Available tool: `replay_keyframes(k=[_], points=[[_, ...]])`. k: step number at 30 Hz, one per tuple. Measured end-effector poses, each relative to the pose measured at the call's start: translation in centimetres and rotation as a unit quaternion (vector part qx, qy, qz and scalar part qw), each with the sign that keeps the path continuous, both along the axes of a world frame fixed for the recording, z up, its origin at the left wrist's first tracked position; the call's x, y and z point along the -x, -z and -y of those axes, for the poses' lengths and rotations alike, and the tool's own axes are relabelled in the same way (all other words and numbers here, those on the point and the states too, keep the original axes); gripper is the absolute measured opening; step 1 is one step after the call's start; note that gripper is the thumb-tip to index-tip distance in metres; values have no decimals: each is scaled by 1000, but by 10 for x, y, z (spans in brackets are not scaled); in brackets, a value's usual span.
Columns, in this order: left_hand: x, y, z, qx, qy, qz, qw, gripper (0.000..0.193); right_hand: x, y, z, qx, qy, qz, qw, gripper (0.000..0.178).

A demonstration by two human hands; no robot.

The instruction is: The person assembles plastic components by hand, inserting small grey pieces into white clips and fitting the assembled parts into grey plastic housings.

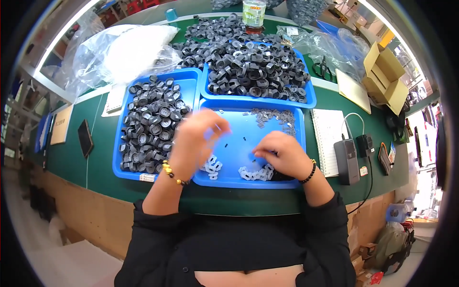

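My left hand (191, 141), smeared by motion, is over the left edge of the near blue tray (234, 129). Whether its fingers hold anything cannot be made out. Over the right half of that tray, my right hand (286, 152) has its thumb and fingers curled together; what they pinch is hidden or too small to name. Translucent white plastic pieces (256, 173) lie below the right hand, and more white pieces (213, 167) lie beside the left wrist. Small grey parts (273, 117) are strewn along the tray's far right corner. Two tiny black pieces (226, 145) rest mid-tray.
Dark grey round caps fill the left blue tray (118, 148) and heap over the far blue tray (306, 98). Around them are a plastic bag (129, 52), a phone (85, 138), a notebook (325, 134), a grey charger box (346, 161) with cables, scissors (324, 69) and a cardboard box (385, 76).
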State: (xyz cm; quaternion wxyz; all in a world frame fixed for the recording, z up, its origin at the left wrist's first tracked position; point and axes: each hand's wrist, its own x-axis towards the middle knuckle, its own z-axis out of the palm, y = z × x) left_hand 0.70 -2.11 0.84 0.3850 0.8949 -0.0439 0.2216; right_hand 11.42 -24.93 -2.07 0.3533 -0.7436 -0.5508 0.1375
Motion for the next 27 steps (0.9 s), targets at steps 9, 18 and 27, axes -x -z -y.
replay_keyframes(k=[9, 18, 27], points=[[13, 37, 44, -179, 214, -172, 945, 11, -54, 11, 27, -40, 310, 201, 928, 10], [6, 18, 44, 164, 122, -146, 968, 12, -52, 26, 13, -6, 251, 242, 937, 5], [5, 37, 57, 396, 119, -222, 883, 17, -42, 30, 6, 90, 223, 347, 907, 4]])
